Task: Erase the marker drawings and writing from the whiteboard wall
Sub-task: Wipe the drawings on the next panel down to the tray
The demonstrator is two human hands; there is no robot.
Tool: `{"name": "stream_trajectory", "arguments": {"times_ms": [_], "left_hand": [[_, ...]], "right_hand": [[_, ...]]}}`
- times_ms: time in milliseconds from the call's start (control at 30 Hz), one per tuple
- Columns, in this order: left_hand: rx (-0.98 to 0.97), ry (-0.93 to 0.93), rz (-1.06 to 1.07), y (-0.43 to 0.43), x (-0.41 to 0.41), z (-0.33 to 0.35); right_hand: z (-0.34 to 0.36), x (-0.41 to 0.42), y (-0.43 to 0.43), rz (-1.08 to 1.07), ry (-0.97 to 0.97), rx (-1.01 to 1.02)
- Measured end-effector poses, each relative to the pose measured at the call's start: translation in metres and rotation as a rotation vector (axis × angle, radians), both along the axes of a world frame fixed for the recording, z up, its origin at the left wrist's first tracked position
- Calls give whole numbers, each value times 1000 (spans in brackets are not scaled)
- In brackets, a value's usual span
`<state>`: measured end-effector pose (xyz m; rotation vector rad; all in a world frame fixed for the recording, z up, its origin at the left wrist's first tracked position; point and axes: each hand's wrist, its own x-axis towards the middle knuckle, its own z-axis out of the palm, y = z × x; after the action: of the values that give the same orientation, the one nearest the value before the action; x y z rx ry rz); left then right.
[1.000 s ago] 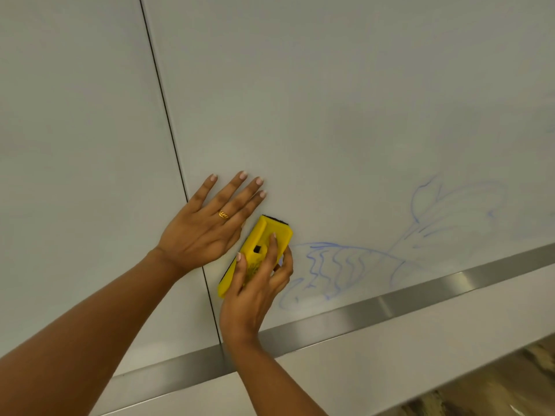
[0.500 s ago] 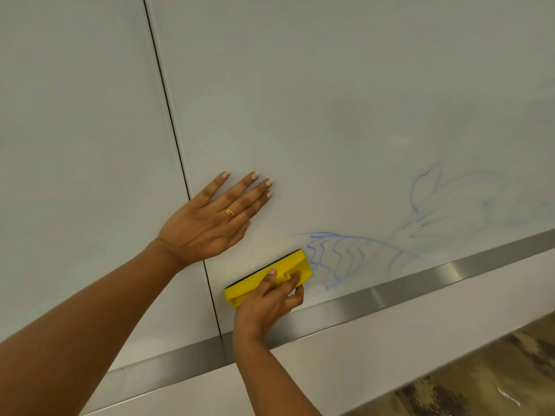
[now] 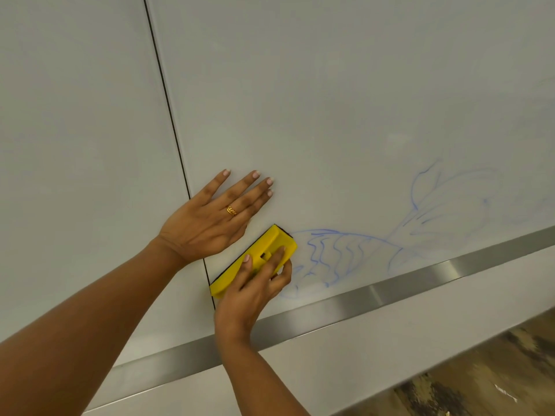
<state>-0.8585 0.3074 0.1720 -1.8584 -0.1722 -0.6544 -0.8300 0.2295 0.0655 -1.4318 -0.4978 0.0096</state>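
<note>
My right hand (image 3: pixel 255 283) grips a yellow eraser (image 3: pixel 267 244) and holds it tilted against the whiteboard wall (image 3: pixel 330 100), at the left end of a blue marker drawing (image 3: pixel 339 253) of wavy lines. More faint, partly smeared blue lines (image 3: pixel 450 199) spread up to the right of it. My left hand (image 3: pixel 210 220), with a gold ring, rests flat on the board just above and left of the eraser, fingers straight.
A dark vertical seam (image 3: pixel 168 115) splits the board into panels and runs under my left hand. A metal strip (image 3: pixel 390 289) borders the board's lower edge. Below it is a white wall band, then patterned floor (image 3: pixel 480 379) at the lower right.
The eraser has swung from lying low and nearly flat along the metal strip back up to a steep tilt beside the wavy lines. My left hand has stayed flat on the board.
</note>
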Motion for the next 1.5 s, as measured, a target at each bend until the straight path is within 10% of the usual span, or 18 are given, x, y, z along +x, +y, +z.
{"name": "stream_trajectory", "arguments": {"times_ms": [400, 933, 1500], "left_hand": [[-4, -8, -2, 0, 1, -3], [-2, 6, -6, -3, -1, -1], [12, -6, -12, 1, 0, -4]], "right_hand": [[-27, 19, 4, -21, 498, -58], [23, 20, -2, 26, -54, 125], [-5, 80, -5, -138, 440, -10]]}}
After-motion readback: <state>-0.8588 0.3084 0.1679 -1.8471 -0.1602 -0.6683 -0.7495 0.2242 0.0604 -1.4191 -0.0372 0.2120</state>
